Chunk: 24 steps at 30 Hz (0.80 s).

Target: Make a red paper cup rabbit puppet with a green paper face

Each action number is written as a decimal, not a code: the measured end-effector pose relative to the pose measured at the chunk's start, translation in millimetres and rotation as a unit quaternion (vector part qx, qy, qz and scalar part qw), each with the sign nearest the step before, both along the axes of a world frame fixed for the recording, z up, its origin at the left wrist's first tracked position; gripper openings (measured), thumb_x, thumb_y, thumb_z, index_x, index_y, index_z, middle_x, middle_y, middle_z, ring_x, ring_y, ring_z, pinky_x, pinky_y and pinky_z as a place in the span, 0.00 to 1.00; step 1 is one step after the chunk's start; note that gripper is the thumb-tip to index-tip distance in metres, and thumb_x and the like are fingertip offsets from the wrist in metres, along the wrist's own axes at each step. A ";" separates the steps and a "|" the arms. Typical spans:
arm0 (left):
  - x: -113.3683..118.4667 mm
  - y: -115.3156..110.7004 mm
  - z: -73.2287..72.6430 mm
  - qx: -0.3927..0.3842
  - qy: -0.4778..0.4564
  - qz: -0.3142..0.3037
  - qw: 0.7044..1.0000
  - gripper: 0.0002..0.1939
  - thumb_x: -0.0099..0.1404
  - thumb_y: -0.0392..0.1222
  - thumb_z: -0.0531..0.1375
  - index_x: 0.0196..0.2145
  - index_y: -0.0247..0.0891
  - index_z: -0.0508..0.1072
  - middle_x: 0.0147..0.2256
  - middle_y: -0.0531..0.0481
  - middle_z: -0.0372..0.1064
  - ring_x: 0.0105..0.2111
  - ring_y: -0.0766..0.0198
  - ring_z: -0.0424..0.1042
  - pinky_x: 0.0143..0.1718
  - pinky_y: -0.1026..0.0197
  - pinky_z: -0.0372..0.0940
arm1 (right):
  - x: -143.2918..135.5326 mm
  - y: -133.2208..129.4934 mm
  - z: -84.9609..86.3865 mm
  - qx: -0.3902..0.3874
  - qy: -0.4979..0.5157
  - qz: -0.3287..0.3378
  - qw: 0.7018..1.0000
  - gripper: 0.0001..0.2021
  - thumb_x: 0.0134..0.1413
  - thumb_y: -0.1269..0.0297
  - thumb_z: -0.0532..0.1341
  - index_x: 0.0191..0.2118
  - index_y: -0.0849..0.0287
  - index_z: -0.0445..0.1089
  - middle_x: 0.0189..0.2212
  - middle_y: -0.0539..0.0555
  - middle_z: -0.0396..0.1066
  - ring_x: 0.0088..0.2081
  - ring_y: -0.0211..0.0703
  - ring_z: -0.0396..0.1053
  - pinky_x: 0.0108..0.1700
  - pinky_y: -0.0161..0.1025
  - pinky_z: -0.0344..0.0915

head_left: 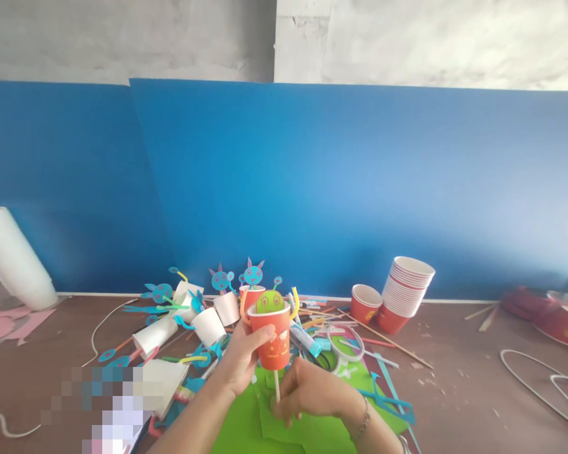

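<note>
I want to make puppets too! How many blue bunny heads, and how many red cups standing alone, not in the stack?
Blue bunny heads: 2, one beside the other.
Red cups standing alone: 2, the one in the left hand and one by the stack.
Total: 4.

We count two hands (246, 362), one red cup (275, 340) held up with one green head (270, 302) and one stick (277, 386). Further right there's one loose red cup (365, 304) plus one stack of red cups (404, 293). The white puppet cups (208, 325) are too jumbled to count properly.
</note>
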State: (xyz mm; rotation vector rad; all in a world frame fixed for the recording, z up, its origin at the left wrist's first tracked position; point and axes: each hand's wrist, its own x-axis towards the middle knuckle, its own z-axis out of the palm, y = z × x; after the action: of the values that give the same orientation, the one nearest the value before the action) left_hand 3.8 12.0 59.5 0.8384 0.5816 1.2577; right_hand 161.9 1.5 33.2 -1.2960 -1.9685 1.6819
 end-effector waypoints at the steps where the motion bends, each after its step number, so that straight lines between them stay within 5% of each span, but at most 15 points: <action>1: 0.5 0.2 -1.1 -0.003 0.000 0.003 1.000 0.32 0.49 0.42 0.69 0.53 0.37 0.68 0.37 0.43 0.75 0.36 0.55 0.72 0.37 0.58 0.65 | -1.6 0.7 0.2 0.003 0.036 -0.019 0.999 0.06 0.39 0.68 0.64 0.19 0.63 0.76 0.14 0.48 0.68 0.18 0.32 0.60 0.21 0.29 0.55; 7: 3.0 -0.6 -3.7 -0.008 0.005 -0.002 1.000 0.31 0.52 0.43 0.68 0.53 0.37 0.68 0.39 0.42 0.74 0.38 0.54 0.72 0.38 0.58 0.65 | -7.7 2.7 3.2 0.037 0.132 -0.083 0.987 0.09 0.42 0.67 0.63 0.16 0.63 0.73 0.15 0.49 0.69 0.16 0.31 0.57 0.20 0.31 0.55; 14: -1.8 0.3 2.5 0.000 0.004 0.008 1.000 0.32 0.48 0.43 0.69 0.51 0.36 0.69 0.37 0.42 0.75 0.37 0.54 0.73 0.38 0.57 0.66 | 1.8 -2.5 0.5 0.023 -0.044 0.016 0.999 0.04 0.38 0.68 0.65 0.19 0.61 0.76 0.13 0.46 0.64 0.18 0.31 0.58 0.18 0.29 0.49; 20: -1.8 0.4 2.1 -0.001 0.005 -0.001 1.000 0.31 0.50 0.43 0.68 0.52 0.37 0.69 0.37 0.43 0.74 0.36 0.55 0.73 0.37 0.57 0.66 | 9.2 -0.7 9.9 0.026 -0.055 0.046 0.997 0.05 0.41 0.67 0.64 0.25 0.60 0.77 0.17 0.47 0.68 0.21 0.33 0.61 0.21 0.29 0.53; 22: -1.8 0.7 1.8 -0.003 0.011 -0.002 1.000 0.32 0.50 0.43 0.69 0.52 0.37 0.68 0.36 0.43 0.75 0.35 0.55 0.72 0.37 0.57 0.66 | 14.4 3.1 17.1 0.057 -0.051 -0.002 0.997 0.07 0.42 0.66 0.64 0.29 0.61 0.77 0.19 0.48 0.69 0.20 0.33 0.60 0.21 0.30 0.53; 24: -1.4 1.0 0.8 -0.006 0.021 -0.005 1.000 0.33 0.49 0.41 0.69 0.53 0.37 0.68 0.37 0.44 0.75 0.36 0.56 0.73 0.38 0.57 0.66 | 19.1 7.1 25.2 0.116 -0.009 -0.130 0.985 0.10 0.46 0.64 0.62 0.34 0.62 0.76 0.20 0.49 0.69 0.21 0.34 0.60 0.23 0.31 0.54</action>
State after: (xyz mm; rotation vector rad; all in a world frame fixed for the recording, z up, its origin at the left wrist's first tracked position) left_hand 2.4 13.1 60.3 0.8585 0.6168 1.2285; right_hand 181.1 8.6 58.4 -1.4113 -1.8443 1.2842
